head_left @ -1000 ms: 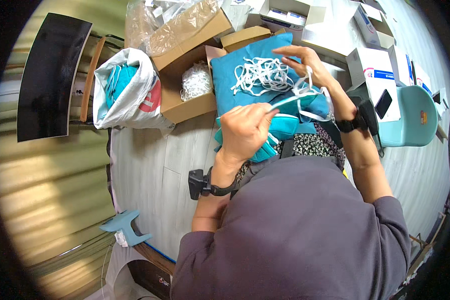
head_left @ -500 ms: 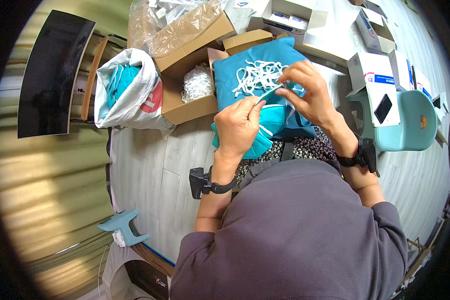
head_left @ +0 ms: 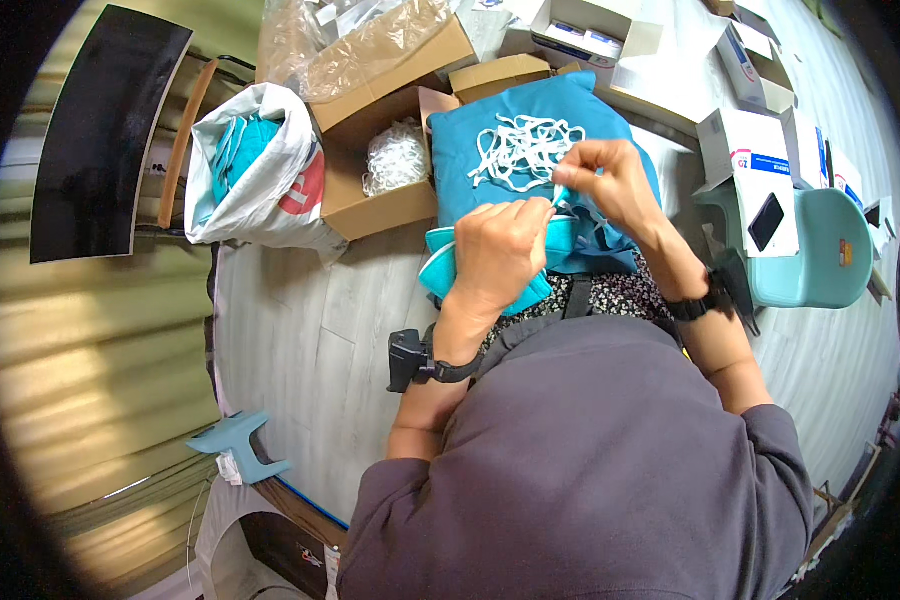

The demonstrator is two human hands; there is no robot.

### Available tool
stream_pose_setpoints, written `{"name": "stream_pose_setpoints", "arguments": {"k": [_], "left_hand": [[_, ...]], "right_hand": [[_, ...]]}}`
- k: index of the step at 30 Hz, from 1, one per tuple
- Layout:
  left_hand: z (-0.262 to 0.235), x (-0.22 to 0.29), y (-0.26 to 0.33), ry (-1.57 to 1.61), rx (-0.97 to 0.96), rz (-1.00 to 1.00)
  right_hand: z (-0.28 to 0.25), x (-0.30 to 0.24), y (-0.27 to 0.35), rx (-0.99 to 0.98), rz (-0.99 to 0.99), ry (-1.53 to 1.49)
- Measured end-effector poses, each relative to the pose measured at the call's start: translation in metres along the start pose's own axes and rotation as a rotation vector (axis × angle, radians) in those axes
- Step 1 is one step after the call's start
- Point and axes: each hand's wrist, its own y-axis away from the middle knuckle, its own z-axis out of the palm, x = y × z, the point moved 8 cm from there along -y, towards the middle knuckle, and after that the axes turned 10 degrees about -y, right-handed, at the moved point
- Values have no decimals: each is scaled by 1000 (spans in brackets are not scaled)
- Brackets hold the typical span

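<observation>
My left hand (head_left: pixel 497 250) is closed around a teal face mask (head_left: pixel 445 268), whose folded panels spread below and beside the fist. Up against it, my right hand (head_left: pixel 610 182) pinches a white elastic strap (head_left: pixel 560 192) at the mask's upper corner; the fingertips partly hide it. Both hands are over a blue cushion (head_left: pixel 460 140) on my lap. A tangled heap of white elastic straps (head_left: pixel 522 150) lies on the cushion, just beyond my fingers.
To the left, a white bag (head_left: pixel 275 190) holds teal masks (head_left: pixel 245 150). Beside it, a cardboard box (head_left: pixel 375 215) contains a bundle of white straps (head_left: pixel 395 158). At the right, a teal stool (head_left: pixel 815 260) bears a white box and a phone (head_left: pixel 766 221).
My left hand has moved slightly right, toward my right hand, and turned knuckles up. The mask has swung left beneath it. My right fingers have drawn together at the mask's corner.
</observation>
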Motion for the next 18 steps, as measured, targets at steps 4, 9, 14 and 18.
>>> {"name": "stream_pose_setpoints", "arguments": {"k": [4, 9, 14, 18], "left_hand": [[-13, 7, 7, 98, 129, 6], [-14, -39, 21, 210, 181, -364], [-12, -51, 19, 254, 224, -499], [-6, -45, 16, 245, 217, -427]], "right_hand": [[-78, 66, -49, 391, -71, -44], [-41, -13, -37, 156, -422, 292], [16, -33, -8, -29, -332, 115], [44, -22, -1, -137, -236, 96]]}}
